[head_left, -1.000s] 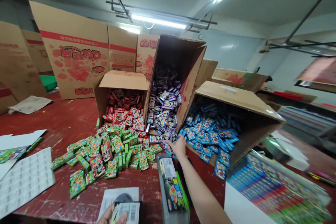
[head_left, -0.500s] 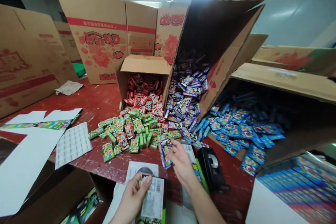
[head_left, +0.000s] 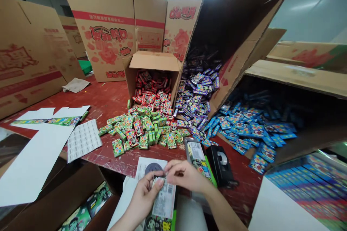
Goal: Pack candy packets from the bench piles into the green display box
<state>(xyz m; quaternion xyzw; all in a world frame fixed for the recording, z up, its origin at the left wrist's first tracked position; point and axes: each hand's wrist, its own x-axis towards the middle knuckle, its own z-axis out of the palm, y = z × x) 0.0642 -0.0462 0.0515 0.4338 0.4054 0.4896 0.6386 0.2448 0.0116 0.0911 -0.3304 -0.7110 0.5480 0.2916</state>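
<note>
My left hand grips an upright green and black printed box, its thumb on the white label on the near face. My right hand is at the top edge of this box, fingers drawn together in a pinch beside the left fingertips. What the right fingers hold, if anything, is hidden. Just beyond the hands lies a white sheet with a dark round print. Further back are heaped small green candy packets, with red packets behind and purple packets to their right.
A similar labelled box lies right of my hands, beside a black tape dispenser. Blue packets spill from a carton at right. A label sheet and white card lie left, above an open carton.
My right hand has moved down and left from the packets to the box top. The purple packet it held is out of sight. The left hand keeps its hold; the view has shifted slightly.
</note>
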